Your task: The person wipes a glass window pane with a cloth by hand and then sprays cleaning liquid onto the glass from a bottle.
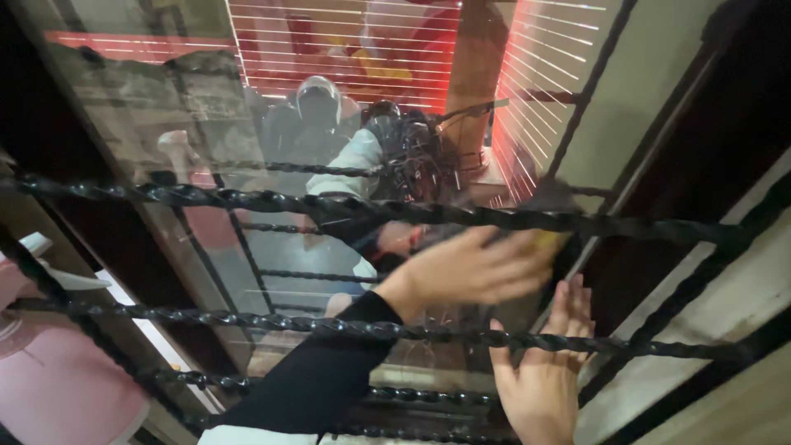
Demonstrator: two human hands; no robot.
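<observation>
Reaching between the twisted black bars [362, 330], the left hand [482, 268] presses a soft, light yellow cloth [548, 241] flat-fingered against the fragile window glass [272, 255], while the right hand [540, 375] rests open, holding nothing.

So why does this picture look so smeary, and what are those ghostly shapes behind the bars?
Head view: the left hand is motion-blurred over a yellow cloth; the right hand is sharper; the glass pane mirrors dim shapes and red-lit blinds; the twisted bars stay crisp.
</observation>
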